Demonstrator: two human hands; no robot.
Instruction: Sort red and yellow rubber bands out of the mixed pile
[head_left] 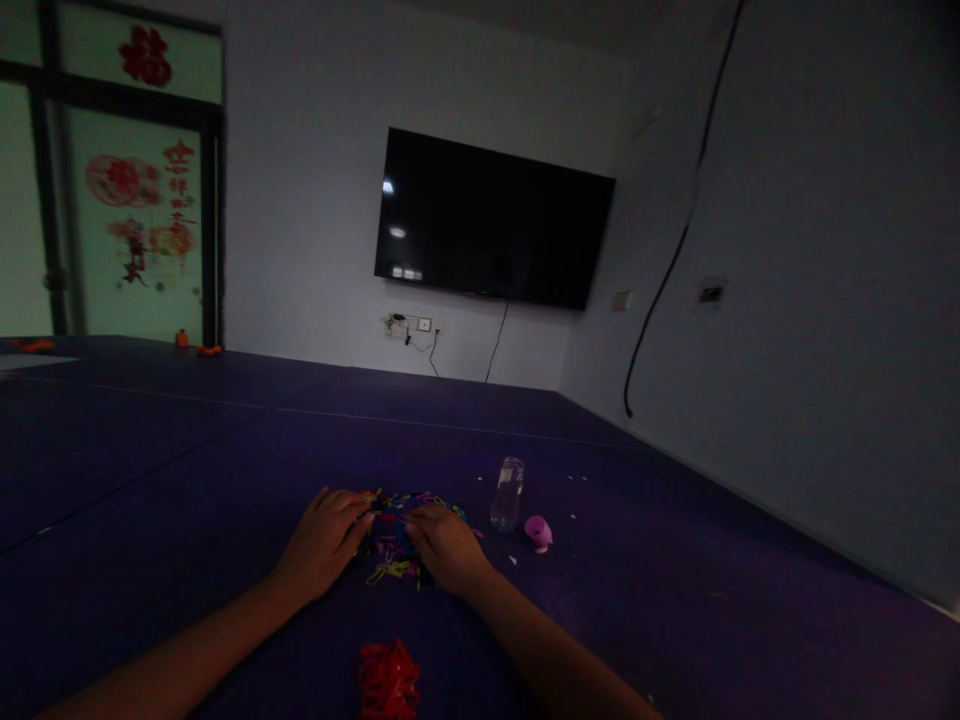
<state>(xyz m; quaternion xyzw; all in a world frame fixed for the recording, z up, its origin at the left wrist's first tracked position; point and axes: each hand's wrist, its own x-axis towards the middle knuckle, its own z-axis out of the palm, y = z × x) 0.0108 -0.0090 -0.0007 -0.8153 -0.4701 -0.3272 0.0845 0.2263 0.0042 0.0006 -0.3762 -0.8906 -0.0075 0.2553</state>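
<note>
A loose heap of small, thin loops in many colours (390, 548), which look like rubber bands, lies on the dark blue-purple tabletop (247, 480). At its left edge rests my left hand (326, 535), fingers stretched toward the heap and thumb apart from them. My right hand (448, 548) reaches over the heap's right side, fingers bent loosely down onto the loops; its fingertips are partly hidden. I see no loop clearly gripped in either hand. Nearer to me, between my forearms, sits a separate pile of red loops (389, 680).
Right of the heap stands a clear plastic bottle (507, 497), with a small pink cup-like piece (538, 532) beside it. White scraps (512, 560) dot the tabletop. Orange objects (210, 350) lie at the far left edge. A television (495, 220) hangs on the wall.
</note>
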